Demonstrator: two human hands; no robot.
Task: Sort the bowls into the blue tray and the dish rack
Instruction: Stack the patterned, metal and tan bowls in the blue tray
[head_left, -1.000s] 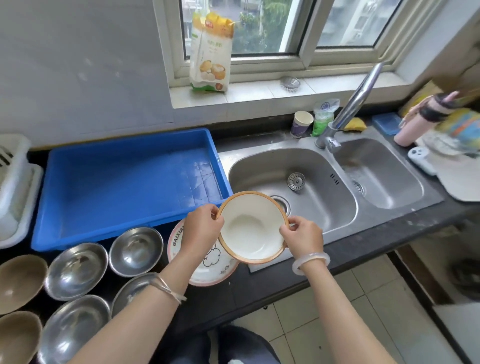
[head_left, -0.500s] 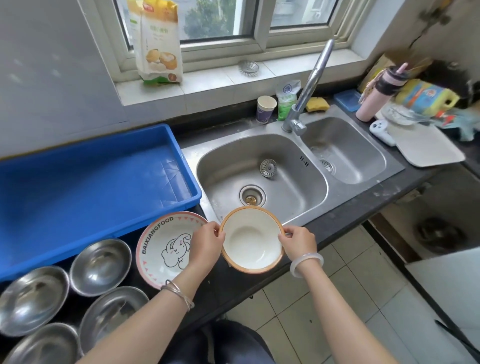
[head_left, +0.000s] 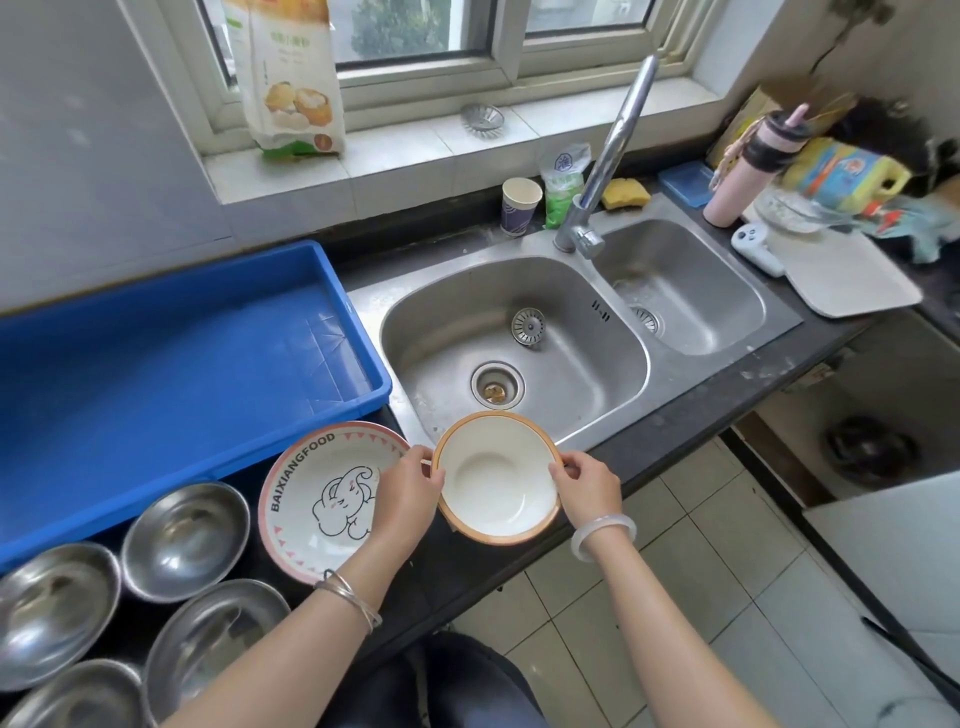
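A white bowl with an orange rim (head_left: 496, 475) is held over the counter's front edge, just in front of the sink. My left hand (head_left: 408, 491) grips its left rim and my right hand (head_left: 587, 488) grips its right rim. Left of it, a pink-rimmed elephant bowl (head_left: 317, 488) marked BAIXIANGFOOD lies on the counter, partly under my left hand. Several steel bowls (head_left: 184, 540) sit at the lower left. The blue tray (head_left: 156, 374) stands behind them with nothing in it. The dish rack is out of view.
A double steel sink (head_left: 519, 343) with a tall tap (head_left: 608, 156) lies behind the held bowl. A paper cup (head_left: 521, 205), sponge (head_left: 626, 193), pink bottle (head_left: 748, 166) and white board (head_left: 852, 280) crowd the back and right. The floor lies below the counter edge.
The view has swung to the right, so the white rack and brown bowls on the left have dropped out. The orange-rimmed bowl stays in both hands, lower and more level now.
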